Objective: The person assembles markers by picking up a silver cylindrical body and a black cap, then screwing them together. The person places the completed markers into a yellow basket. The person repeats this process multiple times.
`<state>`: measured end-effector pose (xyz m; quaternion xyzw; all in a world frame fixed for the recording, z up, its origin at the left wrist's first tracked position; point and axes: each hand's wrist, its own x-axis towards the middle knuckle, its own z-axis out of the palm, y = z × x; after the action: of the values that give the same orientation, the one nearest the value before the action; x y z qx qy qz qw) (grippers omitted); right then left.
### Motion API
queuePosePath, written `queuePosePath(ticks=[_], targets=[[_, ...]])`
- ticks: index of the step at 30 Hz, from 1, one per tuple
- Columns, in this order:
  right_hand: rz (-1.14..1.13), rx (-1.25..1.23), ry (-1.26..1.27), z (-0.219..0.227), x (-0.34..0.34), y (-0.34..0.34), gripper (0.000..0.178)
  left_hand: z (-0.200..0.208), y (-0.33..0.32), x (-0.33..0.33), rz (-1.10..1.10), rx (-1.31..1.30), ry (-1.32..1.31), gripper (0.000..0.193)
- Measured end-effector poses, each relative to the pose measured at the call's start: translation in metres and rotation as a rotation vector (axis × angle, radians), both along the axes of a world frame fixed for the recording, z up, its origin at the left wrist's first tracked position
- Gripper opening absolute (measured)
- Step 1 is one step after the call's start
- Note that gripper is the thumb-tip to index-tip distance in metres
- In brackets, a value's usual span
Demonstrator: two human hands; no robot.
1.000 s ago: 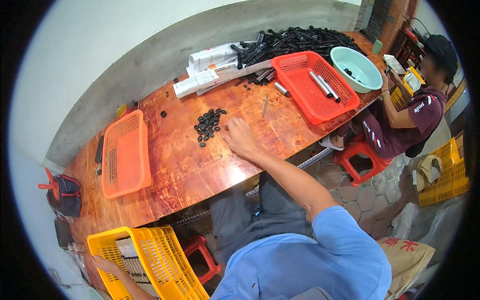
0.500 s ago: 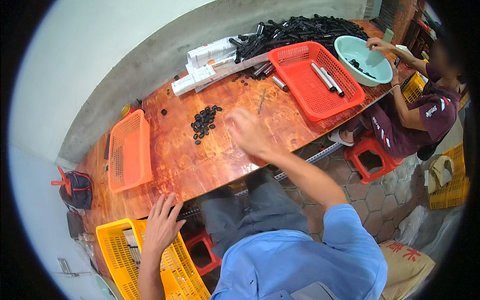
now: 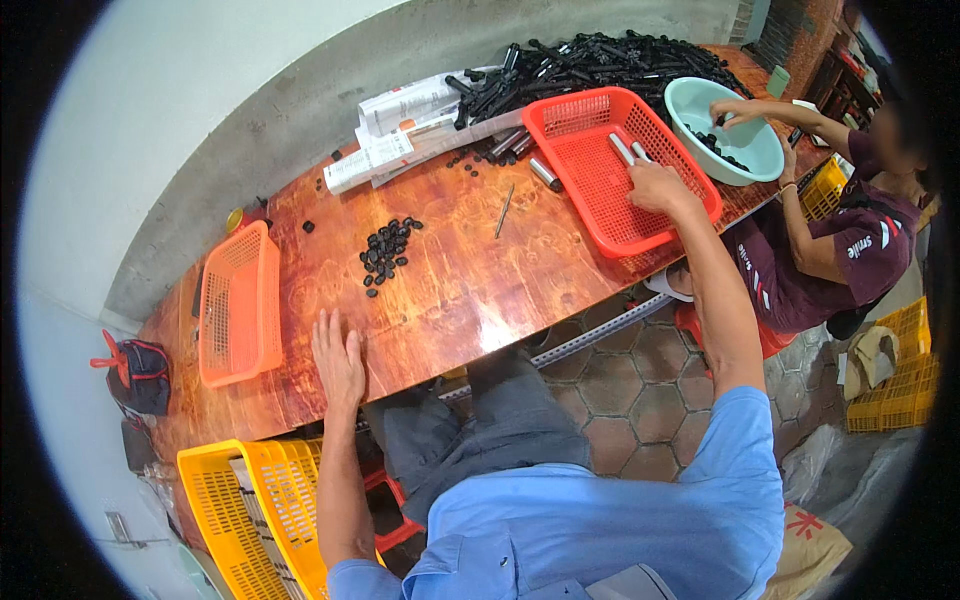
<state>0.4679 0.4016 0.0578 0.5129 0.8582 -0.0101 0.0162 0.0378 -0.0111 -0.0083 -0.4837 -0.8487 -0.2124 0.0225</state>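
Observation:
My right hand (image 3: 660, 188) reaches into the red basket (image 3: 610, 238), its fingers bent round a silver tube (image 3: 640, 151) and covering the tube's lower end. A second silver tube (image 3: 621, 149) lies just left of it. The black tips of both are hidden under the hand. My left hand (image 3: 340, 360) rests on the table's near edge, fingers stretched out and holding nothing. Beyond it is a loose pile of small black oval pieces (image 3: 382, 255). A thin metal rod (image 3: 505, 211) lies between that pile and the red basket.
An orange-red basket (image 3: 262, 345) stands left, above a yellow crate (image 3: 262, 450). Paper sheets (image 3: 385, 160) and a heap of black tubes (image 3: 610, 62) line the back. Another silver tube (image 3: 545, 175) lies beside the red basket. A co-worker (image 3: 830, 235) reaches into a mint-green basin (image 3: 765, 155).
My right hand has moved from above the middle of the table rightward into the red basket, onto the tubes. My left hand has come from over the yellow crate onto the table.

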Motion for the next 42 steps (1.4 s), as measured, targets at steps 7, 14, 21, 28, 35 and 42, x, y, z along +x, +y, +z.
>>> queuePosePath(ticks=[7,14,21,28,35,42], targets=[[-0.053,-0.109,0.174,0.040,-0.020,-0.015,0.027,-0.001,-0.005,-0.003,0.033,0.030,-0.010,0.054],[-0.086,-0.137,0.095,0.025,-0.034,0.011,0.029,0.001,-0.002,-0.001,0.027,0.056,-0.037,0.052],[-0.098,-0.178,0.097,0.025,-0.047,0.001,0.027,0.001,-0.010,0.002,0.056,0.078,-0.050,0.050],[-0.143,-0.077,-0.029,0.012,-0.033,0.009,0.029,0.004,-0.005,0.006,0.031,0.077,-0.020,0.049],[-0.013,0.036,0.627,0.087,-0.053,-0.059,0.034,0.010,-0.004,0.009,0.035,0.260,-0.099,0.049],[0.431,-0.574,0.808,0.062,-0.196,-0.191,0.040,0.056,0.067,0.045,-0.297,0.582,-1.266,0.053]])
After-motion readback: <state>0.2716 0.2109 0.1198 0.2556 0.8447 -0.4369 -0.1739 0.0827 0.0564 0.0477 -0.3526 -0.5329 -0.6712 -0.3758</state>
